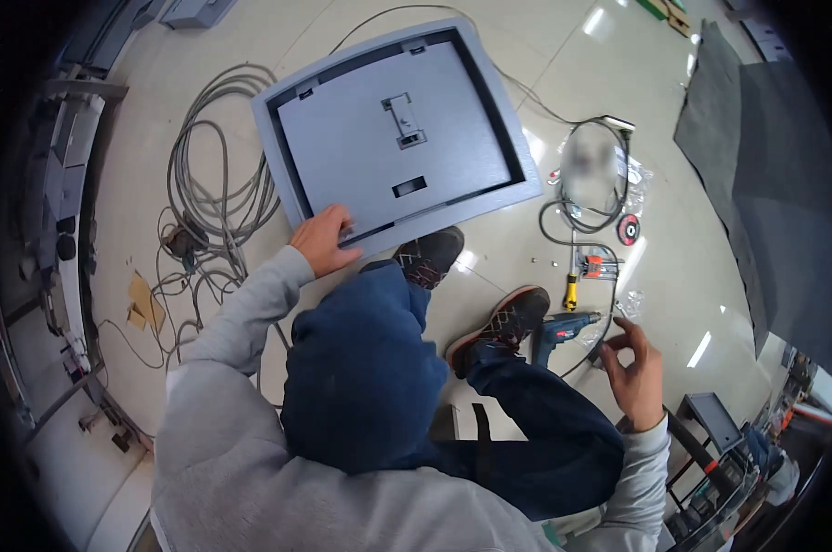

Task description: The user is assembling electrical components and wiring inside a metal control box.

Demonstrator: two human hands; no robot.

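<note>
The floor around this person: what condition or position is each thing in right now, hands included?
Grey panel: flat on the floor, inner plate seated in its frame.
Left hand: pressing on the panel's near edge.
Right hand: fingers curled, holding nothing I can see.
Blue drill: lying on its side, untouched.
Grey cables: loosely coiled.
Yellow-handled screwdriver: lying flat.

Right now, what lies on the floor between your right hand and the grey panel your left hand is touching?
In the head view, the blue drill and both shoes lie between the right hand and the grey panel.
</note>
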